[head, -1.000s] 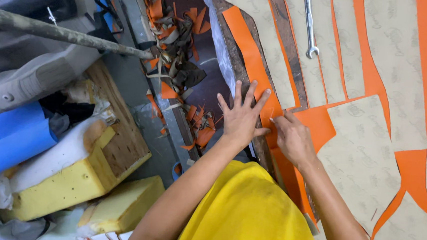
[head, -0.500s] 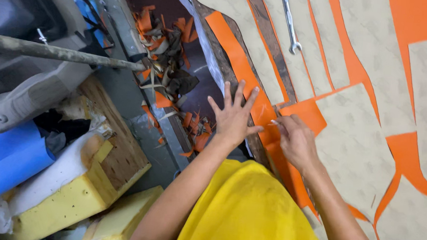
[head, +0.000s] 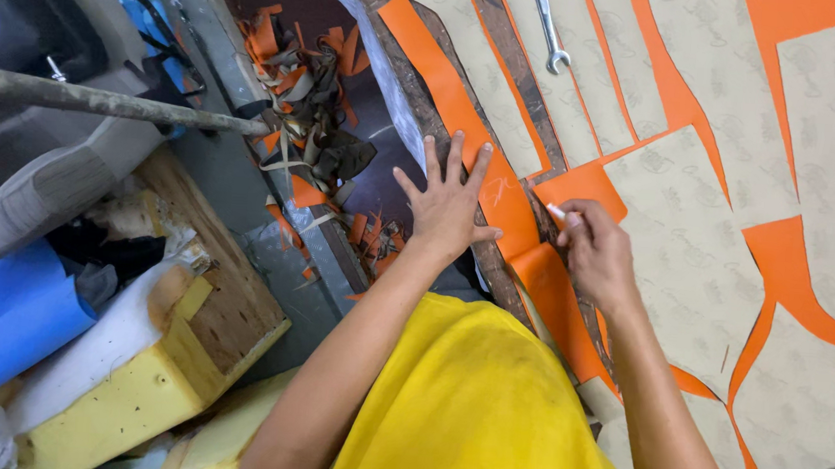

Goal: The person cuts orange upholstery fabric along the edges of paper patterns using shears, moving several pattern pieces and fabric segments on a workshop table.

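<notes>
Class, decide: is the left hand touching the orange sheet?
Touching. The head view shows the left hand pressed flat, fingers spread, on the orange sheet, with no gap visible.

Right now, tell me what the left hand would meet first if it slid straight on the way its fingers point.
The left hand lies flat on the orange sheet, fingers pointing up the frame. Straight on, it probably meets only more sheet.
</notes>
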